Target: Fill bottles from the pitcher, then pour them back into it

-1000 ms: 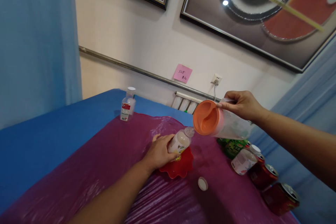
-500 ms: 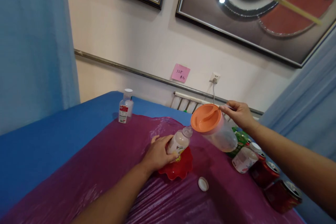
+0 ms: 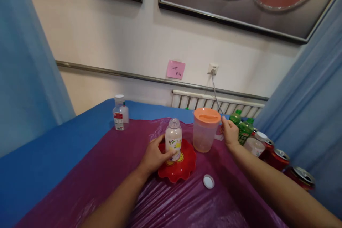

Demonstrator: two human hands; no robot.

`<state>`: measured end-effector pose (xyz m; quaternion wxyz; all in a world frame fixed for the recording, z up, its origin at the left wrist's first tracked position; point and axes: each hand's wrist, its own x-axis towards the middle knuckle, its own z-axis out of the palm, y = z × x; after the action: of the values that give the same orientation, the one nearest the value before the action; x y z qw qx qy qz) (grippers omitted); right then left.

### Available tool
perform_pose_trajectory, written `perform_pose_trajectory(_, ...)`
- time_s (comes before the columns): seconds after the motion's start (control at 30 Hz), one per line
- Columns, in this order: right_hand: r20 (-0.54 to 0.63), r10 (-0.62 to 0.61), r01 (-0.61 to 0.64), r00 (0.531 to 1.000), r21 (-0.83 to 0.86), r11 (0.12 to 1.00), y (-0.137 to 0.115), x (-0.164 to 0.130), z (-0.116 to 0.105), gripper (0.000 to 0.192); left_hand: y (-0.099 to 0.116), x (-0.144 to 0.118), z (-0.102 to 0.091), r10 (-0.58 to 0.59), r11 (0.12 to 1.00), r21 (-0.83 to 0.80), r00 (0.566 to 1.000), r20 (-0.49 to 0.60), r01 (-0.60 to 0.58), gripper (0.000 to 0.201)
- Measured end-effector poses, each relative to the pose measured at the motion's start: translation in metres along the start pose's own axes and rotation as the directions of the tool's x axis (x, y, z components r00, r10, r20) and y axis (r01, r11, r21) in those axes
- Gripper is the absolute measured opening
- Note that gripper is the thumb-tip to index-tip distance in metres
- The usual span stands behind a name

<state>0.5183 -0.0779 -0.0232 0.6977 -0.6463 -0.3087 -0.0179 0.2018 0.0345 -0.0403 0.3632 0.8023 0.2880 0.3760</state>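
The left hand (image 3: pixel 153 156) wraps its fingers around the lower body of an uncapped bottle (image 3: pixel 173 139) of pale liquid, which stands upright on a red scalloped dish (image 3: pixel 184 169). The right hand (image 3: pixel 230 133) is closed on the handle of a clear pitcher (image 3: pixel 204 132) with an orange lid, standing upright on the purple plastic sheet (image 3: pixel 112 171) just beside the dish, at its far right. A white cap (image 3: pixel 208 181) lies on the sheet near the dish's front right edge, apart from both hands. Behind the right hand stand 2 green bottles (image 3: pixel 242 124), and to their right lie a capped pale bottle (image 3: pixel 255 144) and red cans (image 3: pixel 279 158) on their sides. Well apart at the far left, a small clear bottle (image 3: pixel 119 113) with a white cap stands on the blue cloth (image 3: pixel 48 149). A pink note (image 3: pixel 175 70) is stuck to the wall above.
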Motion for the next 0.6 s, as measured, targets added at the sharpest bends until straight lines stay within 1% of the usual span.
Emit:
perform_pose_trajectory(0.1,-0.003,0.03,-0.03,1.0,0.014,0.999,0.007,0.0,-0.004,0.061,0.002,0.002,0.001,-0.008,1.0,0.009,1.0,0.007,0.008,0.063)
perform_pose_trajectory(0.23,-0.005,0.035,-0.035,0.999,-0.003,0.999,0.007,0.001,-0.014,0.06,0.003,0.004,0.002,-0.01,0.999,0.049,1.0,0.016,0.01,0.067)
perform_pose_trajectory(0.3,-0.047,0.004,-0.006,0.999,-0.03,1.0,0.003,-0.006,-0.022,0.057,0.003,0.005,0.003,-0.013,0.998,0.061,1.0,0.026,0.011,0.07)
perform_pose_trajectory(0.37,-0.108,-0.034,0.028,0.994,-0.061,0.998,-0.002,-0.025,-0.034,0.054,0.003,0.006,0.003,-0.011,0.998,0.063,0.999,0.035,0.009,0.073)
perform_pose_trajectory(0.4,-0.096,-0.053,0.045,0.994,-0.08,0.996,-0.005,-0.038,-0.041,0.051,0.003,0.006,0.003,-0.011,0.998,0.067,1.0,0.028,0.009,0.075)
perform_pose_trajectory(0.43,-0.038,-0.07,0.066,0.997,-0.106,0.992,-0.009,-0.054,-0.047,0.047,0.002,0.007,0.003,-0.011,0.997,0.075,1.0,0.016,0.01,0.076)
perform_pose_trajectory(0.47,0.08,-0.082,0.092,0.993,-0.133,0.987,-0.013,-0.07,-0.053,0.039,0.002,0.007,0.003,-0.011,0.996,0.087,1.0,0.001,0.011,0.076)
perform_pose_trajectory(0.5,0.319,-0.092,0.159,0.943,-0.19,0.969,-0.017,-0.087,-0.058,0.031,0.002,0.007,0.003,-0.009,0.995,0.099,1.0,-0.011,0.01,0.076)
perform_pose_trajectory(0.53,0.526,-0.08,0.239,0.847,-0.242,0.94,-0.02,-0.103,-0.062,0.028,0.002,0.007,0.003,-0.004,0.994,0.112,1.0,-0.017,0.006,0.076)
perform_pose_trajectory(0.57,0.664,-0.042,0.31,0.746,-0.291,0.905,-0.023,-0.117,-0.065,0.029,0.002,0.007,0.004,0.003,0.993,0.122,1.0,-0.019,-0.001,0.074)
perform_pose_trajectory(0.6,0.756,0.007,0.374,0.655,-0.332,0.866,-0.026,-0.128,-0.067,0.032,0.003,0.007,0.004,0.012,0.992,0.128,1.0,-0.016,-0.01,0.072)
